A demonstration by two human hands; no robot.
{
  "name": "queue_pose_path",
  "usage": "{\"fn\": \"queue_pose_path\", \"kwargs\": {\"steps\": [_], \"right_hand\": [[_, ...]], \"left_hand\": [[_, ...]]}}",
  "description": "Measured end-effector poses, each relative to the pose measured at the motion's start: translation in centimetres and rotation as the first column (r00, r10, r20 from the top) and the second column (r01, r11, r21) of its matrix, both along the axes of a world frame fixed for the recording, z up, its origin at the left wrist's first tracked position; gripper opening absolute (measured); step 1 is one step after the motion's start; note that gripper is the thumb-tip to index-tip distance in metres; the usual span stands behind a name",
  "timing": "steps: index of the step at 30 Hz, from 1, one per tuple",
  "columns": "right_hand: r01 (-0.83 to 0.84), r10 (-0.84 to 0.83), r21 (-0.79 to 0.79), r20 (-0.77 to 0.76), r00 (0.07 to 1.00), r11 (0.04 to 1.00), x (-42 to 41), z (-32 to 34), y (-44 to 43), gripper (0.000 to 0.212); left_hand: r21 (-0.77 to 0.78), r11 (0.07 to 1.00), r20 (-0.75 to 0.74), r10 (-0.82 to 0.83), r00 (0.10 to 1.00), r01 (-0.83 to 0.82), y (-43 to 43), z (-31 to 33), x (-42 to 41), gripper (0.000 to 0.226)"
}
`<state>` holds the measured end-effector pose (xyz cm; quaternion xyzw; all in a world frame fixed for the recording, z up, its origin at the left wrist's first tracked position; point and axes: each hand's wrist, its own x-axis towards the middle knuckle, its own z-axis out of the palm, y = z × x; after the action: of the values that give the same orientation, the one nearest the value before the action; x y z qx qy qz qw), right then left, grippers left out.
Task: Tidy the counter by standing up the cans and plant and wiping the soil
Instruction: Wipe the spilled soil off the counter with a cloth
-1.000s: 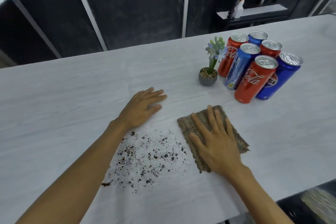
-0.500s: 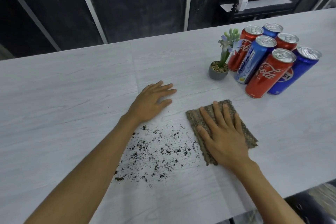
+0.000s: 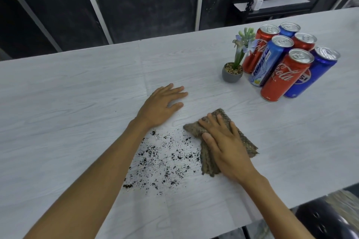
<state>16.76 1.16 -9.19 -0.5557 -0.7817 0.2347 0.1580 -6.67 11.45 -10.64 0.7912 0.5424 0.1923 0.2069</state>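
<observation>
My right hand (image 3: pixel 227 147) presses flat, fingers straight, on a rumpled, coarse-woven brown cloth (image 3: pixel 208 163); my left hand (image 3: pixel 159 106) lies open, palm down, on the pale wood-grain counter (image 3: pixel 77 93). Dark crumbs of soil (image 3: pixel 165 159) lie scattered between my forearms, touching the cloth's left edge. Beyond, six slim cans (image 3: pixel 281 75) stand upright beside a small grey-potted plant (image 3: pixel 233 72).

head view, looking down, near counter (image 3: pixel 77 93)
</observation>
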Motion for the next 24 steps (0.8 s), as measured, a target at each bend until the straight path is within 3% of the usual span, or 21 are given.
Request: {"fn": "queue_pose_path", "kwargs": {"steps": [3, 6, 10, 15, 20, 24], "right_hand": [[-0.043, 0.023, 0.072, 0.250, 0.968, 0.996, -0.4, -0.6, -1.0, 0.058], [0.008, -0.045, 0.106, 0.352, 0.935, 0.994, 0.5, -0.8, -0.4, 0.057], [0.087, -0.121, 0.108, 0.362, 0.924, 0.990, -0.3, -0.9, 1.1, 0.060], [-0.028, -0.014, 0.105, 0.374, 0.927, 0.994, 0.2, -1.0, -0.1, 0.056], [0.068, -0.098, 0.090, 0.394, 0.914, 0.994, 0.5, -0.9, 1.4, 0.060], [-0.043, 0.006, 0.090, 0.378, 0.926, 0.995, -0.4, -0.8, 0.0, 0.058]], "left_hand": [[0.000, 1.000, 0.011, -0.004, 1.000, 0.004, 0.0, 0.0, 0.0, 0.041], [0.001, 1.000, 0.005, 0.000, 1.000, 0.000, 0.0, -0.1, 0.0, 0.042], [0.003, 1.000, 0.006, 0.006, 1.000, -0.006, -0.1, 0.1, 0.3, 0.041], [-0.006, 1.000, 0.007, 0.010, 1.000, -0.010, -0.1, 0.0, 0.2, 0.042], [-0.003, 1.000, 0.000, 0.012, 1.000, -0.012, -0.1, 0.0, 0.3, 0.042], [-0.008, 1.000, 0.002, 0.010, 1.000, -0.010, 0.0, 0.0, 0.2, 0.041]]}}
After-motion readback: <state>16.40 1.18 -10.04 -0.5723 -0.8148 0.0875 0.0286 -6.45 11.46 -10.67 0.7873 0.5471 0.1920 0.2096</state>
